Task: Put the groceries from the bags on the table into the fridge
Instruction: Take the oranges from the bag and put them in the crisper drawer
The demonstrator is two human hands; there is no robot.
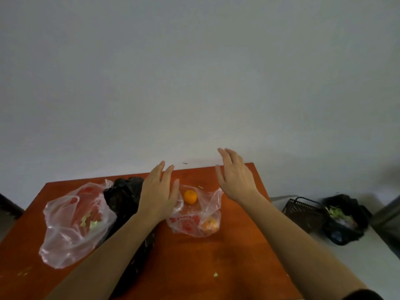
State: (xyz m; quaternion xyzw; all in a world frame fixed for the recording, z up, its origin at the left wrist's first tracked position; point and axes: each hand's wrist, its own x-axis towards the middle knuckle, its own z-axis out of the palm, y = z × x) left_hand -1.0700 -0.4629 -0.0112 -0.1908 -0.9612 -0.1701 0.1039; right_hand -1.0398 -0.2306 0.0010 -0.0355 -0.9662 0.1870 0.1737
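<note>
On the brown wooden table (194, 263) lie three bags. A clear plastic bag (73, 224) at the left holds green scraps. A black bag (123, 200) lies beside it, partly under my left forearm. A small clear bag (194, 215) with red print holds an orange (209, 225), and a second orange (190, 197) sits at its far opening. My left hand (159, 195) hovers over the small bag's left side, fingers straight. My right hand (234, 176) is raised above the table's far right, fingers straight, holding nothing.
A plain wall stands right behind the table. On the floor at the right are a dark plastic basket (303, 211) and a black bin bag (344, 219) with vegetable scraps. Small green bits lie on the tabletop. The fridge is out of view.
</note>
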